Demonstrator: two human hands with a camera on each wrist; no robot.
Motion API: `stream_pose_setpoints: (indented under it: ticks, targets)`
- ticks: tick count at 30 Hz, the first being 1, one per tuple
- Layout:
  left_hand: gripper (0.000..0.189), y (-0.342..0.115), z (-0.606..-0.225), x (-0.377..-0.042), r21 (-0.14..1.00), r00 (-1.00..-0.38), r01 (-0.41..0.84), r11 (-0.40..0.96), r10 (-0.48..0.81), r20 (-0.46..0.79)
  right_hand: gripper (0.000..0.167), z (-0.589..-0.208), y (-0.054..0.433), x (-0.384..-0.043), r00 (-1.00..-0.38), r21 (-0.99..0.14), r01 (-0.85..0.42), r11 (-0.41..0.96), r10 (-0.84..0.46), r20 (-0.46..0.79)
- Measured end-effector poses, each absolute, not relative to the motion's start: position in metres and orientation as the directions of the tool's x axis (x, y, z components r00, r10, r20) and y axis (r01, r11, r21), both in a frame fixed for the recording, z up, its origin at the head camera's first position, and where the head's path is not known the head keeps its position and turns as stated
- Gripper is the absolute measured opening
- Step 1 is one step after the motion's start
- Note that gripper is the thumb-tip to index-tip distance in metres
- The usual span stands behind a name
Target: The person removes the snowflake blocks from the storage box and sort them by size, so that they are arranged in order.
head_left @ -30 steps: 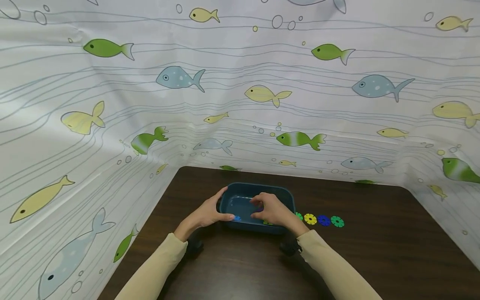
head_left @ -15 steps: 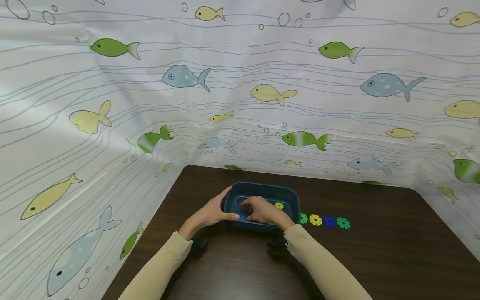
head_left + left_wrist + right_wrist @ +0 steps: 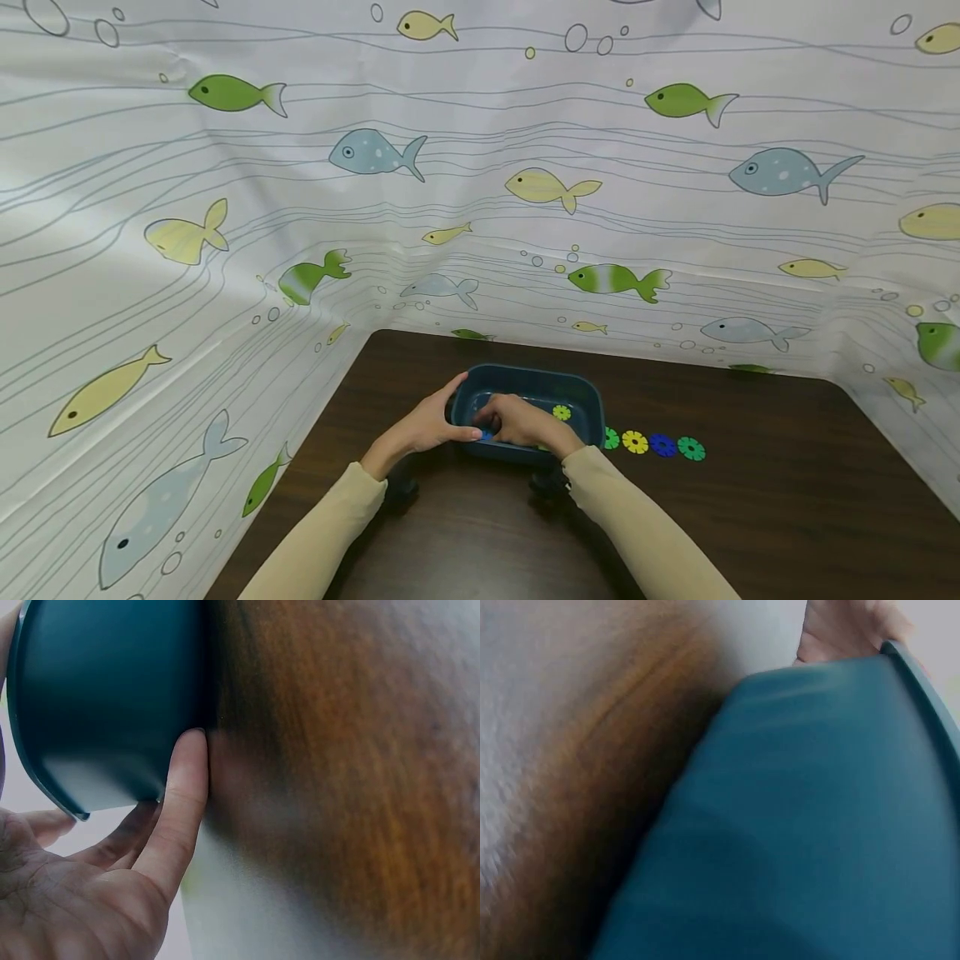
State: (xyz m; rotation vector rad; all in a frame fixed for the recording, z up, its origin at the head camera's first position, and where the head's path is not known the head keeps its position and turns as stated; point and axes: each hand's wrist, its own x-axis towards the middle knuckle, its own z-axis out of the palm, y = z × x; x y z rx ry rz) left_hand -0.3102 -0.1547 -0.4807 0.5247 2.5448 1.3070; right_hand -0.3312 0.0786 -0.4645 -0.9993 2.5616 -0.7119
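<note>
A dark teal plastic bin [image 3: 536, 381] stands on the brown table. My left hand [image 3: 429, 425] grips its left end, thumb along the near rim; the left wrist view shows the fingers [image 3: 184, 780] against the outer wall [image 3: 105, 697]. My right hand [image 3: 519, 419] reaches down inside the bin with fingers bent toward the floor, close to a blue notched disc [image 3: 486, 435]. Its fingertips are hidden, so I cannot tell whether they pinch anything. A yellow-green notched disc [image 3: 561, 412] lies farther right in the bin. The right wrist view holds mostly the bin's outer side [image 3: 802, 802].
Right of the bin, several flower-shaped discs form a row on the table [image 3: 765, 500]: light green [image 3: 612, 433], yellow [image 3: 628, 440], blue [image 3: 657, 443] and teal green [image 3: 686, 447]. A white fish-printed sheet [image 3: 480, 192] surrounds the table's back and sides.
My right hand has gone down and left inside the bin, toward the blue disc, uncovering the yellow-green disc. My left hand keeps its hold on the bin. The head view has shifted slightly.
</note>
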Motion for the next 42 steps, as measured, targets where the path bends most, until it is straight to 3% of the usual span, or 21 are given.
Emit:
stream_pose_setpoints:
  ticks: [27,42]
  targets:
    - [0.118,-0.153,-0.48,-0.309,0.828,-0.909,0.202,0.524,0.416,-0.042,0.025,-0.465,0.077,-0.337,-0.69,-0.543,-0.552,0.633,-0.712,-0.128]
    - [0.117,-0.154,-0.478,-0.308,0.828,-0.907,0.2,0.523,0.418,-0.045,0.045,-0.464,0.088,-0.337,-0.65,-0.604,-0.552,0.575,-0.75,-0.121]
